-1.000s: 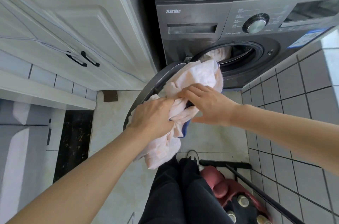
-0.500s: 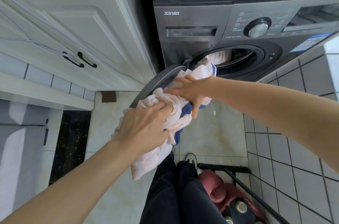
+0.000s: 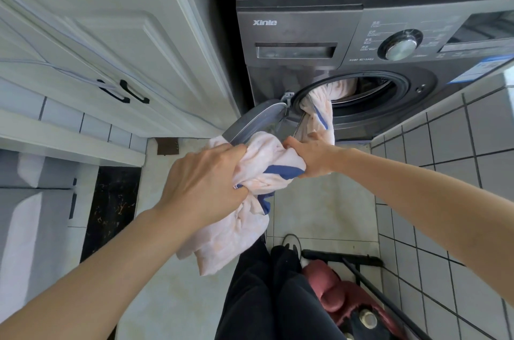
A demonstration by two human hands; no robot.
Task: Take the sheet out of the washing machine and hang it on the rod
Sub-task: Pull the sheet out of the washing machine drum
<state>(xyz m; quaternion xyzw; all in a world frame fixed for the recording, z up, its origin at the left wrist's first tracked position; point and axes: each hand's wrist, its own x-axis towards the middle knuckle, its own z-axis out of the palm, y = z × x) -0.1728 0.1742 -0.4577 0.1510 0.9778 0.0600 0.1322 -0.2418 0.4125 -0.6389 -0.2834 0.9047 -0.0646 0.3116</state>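
Pale pink sheet (image 3: pixel 267 161) with blue stripe, bunched, trailed half out of open dark grey washing machine (image 3: pixel 361 41) drum.

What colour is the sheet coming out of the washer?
Pale pinkish-white cloth sheet with dark blue stripes, clearest in the head view.

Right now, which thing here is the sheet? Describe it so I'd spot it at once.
Find the dark grey washing machine with its round door swung open. A pale pink cloth trails out of the drum opening and bunches between the left hand and the right hand, which both grip it. That is the sheet: the only soft, crumpled thing here, with a blue stripe.
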